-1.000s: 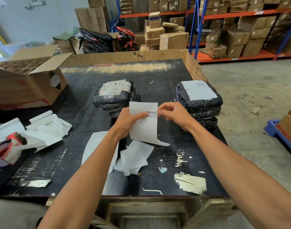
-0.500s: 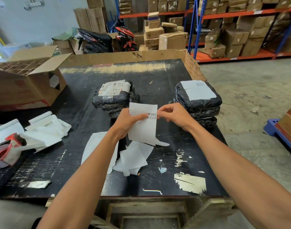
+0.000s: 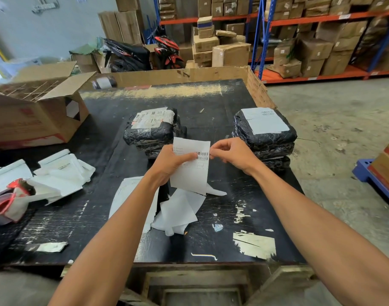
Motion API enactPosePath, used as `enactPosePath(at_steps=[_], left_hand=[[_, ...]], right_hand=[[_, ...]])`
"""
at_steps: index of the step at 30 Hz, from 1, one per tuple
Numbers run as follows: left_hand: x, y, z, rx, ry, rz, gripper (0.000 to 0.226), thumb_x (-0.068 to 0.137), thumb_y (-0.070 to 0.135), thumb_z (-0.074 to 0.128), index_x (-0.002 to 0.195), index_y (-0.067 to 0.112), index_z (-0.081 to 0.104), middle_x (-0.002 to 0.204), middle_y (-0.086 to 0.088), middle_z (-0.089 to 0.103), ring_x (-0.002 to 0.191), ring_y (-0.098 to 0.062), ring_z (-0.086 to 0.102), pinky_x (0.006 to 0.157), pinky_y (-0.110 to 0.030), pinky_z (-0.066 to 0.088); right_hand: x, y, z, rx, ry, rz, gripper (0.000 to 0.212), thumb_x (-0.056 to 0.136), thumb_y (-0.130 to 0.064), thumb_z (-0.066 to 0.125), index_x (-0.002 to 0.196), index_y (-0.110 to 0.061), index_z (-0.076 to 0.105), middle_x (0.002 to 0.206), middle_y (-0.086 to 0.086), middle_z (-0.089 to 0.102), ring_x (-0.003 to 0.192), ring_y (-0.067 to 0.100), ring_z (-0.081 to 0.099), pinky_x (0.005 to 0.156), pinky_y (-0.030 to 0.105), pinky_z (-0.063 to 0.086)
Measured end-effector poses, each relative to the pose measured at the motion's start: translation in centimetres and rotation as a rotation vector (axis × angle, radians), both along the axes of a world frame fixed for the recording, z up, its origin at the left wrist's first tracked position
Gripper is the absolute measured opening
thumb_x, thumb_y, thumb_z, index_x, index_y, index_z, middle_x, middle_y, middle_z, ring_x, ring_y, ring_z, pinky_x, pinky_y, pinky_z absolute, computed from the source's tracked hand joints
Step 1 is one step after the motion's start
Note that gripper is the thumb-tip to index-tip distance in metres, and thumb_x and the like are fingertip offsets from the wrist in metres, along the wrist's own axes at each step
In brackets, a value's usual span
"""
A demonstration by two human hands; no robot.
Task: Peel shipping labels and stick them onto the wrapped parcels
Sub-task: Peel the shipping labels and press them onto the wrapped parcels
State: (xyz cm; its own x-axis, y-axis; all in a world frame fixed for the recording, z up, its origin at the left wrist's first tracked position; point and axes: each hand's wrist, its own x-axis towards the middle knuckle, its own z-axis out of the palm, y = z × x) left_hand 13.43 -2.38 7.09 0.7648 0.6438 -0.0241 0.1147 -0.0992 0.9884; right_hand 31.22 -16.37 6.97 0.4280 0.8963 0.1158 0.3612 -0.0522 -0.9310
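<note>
The left hand (image 3: 170,161) grips the shipping label (image 3: 190,167) from its left edge, thumb pressed across the printed face. The right hand (image 3: 232,154) pinches the upper right edge beside the barcode, probably to separate label from backing. The label hangs upright above the desk (image 3: 211,102), long axis vertical, lower corner curling away.

Two stacks of wrapped parcels lie just beyond the hands. The left stack (image 3: 152,131) is partly hidden behind the label; the right stack (image 3: 264,138) sits near the right hand. Both top parcels already carry paper labels.

Parcels are soft, rounded blocks in crinkled, glossy black film. The label is thin, matte white paper. Loose backing sheets (image 3: 178,212) lie below the hands on the scuffed black surface.
</note>
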Motion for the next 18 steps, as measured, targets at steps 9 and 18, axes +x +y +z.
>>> enactPosePath(at_steps=[9, 18], left_hand=[[0.02, -0.07, 0.13, -0.026, -0.011, -0.007, 0.026, 0.083, 0.01, 0.079, 0.109, 0.006, 0.074, 0.101, -0.006, 0.079, 0.089, -0.022, 0.075, 0.076, -0.032, 0.058], [0.53, -0.51, 0.48, -0.193, -0.085, -0.056, 0.033, 0.083, 0.003, 0.077, 0.115, 0.005, 0.07, 0.109, -0.012, 0.076, 0.092, -0.023, 0.073, 0.077, -0.033, 0.058]], right_hand=[[-0.12, 0.07, 0.01, -0.016, 0.02, 0.035, 0.013, 0.092, -0.015, 0.068, 0.084, -0.011, 0.077, 0.076, -0.005, 0.073, 0.064, -0.002, 0.055, 0.065, 0.017, 0.046], [-0.56, 0.27, 0.35, 0.074, 0.269, 0.127, 0.024, 0.097, -0.005, 0.061, 0.076, -0.014, 0.071, 0.068, -0.009, 0.065, 0.059, 0.004, 0.047, 0.062, 0.013, 0.042]])
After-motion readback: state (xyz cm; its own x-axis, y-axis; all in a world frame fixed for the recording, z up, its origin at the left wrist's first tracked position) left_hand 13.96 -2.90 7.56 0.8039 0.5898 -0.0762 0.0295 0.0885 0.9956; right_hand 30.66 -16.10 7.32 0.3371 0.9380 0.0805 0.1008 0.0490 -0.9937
